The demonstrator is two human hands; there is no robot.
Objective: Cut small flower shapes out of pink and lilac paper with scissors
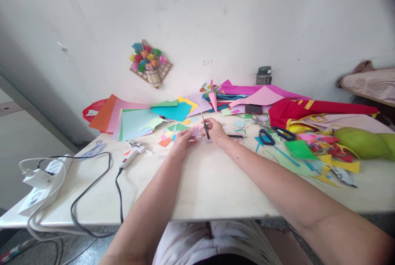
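Observation:
My left hand (184, 142) is closed, pinching a small lilac paper piece (196, 132) between thumb and fingers. In my right hand (215, 132) is a slim black-handled tool (206, 130) with a thin metal tip pointing up and away; its exact kind is too small to tell. The two hands are close together above the table. Left of them lie small coloured paper pieces (168, 135), green, orange, pink and yellow. Beside my right wrist rests a black pen-like tool (236, 136).
A white hot glue gun (131, 156) and a power strip (46, 184) with cables occupy the left. Coloured paper sheets (135, 119) line the wall. Dark-handled scissors (277, 133), paper scraps (327, 145) and a red cloth (308, 110) lie right. A pink paper cone bouquet (212, 99) stands behind.

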